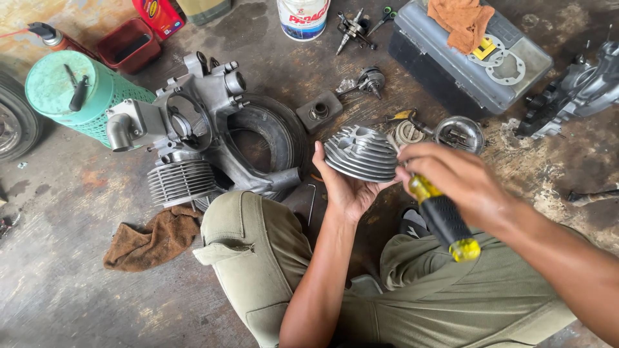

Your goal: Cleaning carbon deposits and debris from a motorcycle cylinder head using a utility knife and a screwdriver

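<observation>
The left hand [348, 187] cups a round, finned grey metal cylinder head [361, 153] above the knees, while the right hand [461, 180] grips a black-and-yellow-handled screwdriver [443, 219] with its tip at the fins, apparently mid-scraping, so the next stroke calls for a steady hold

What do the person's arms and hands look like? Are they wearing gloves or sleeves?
No gloves and no sleeves in view. The left hand and right hand are bare, and both forearms are uncovered as far as the picture shows. No watch, ring or band shows. The only clothing seen is olive-green trousers on the bent knees.
</observation>
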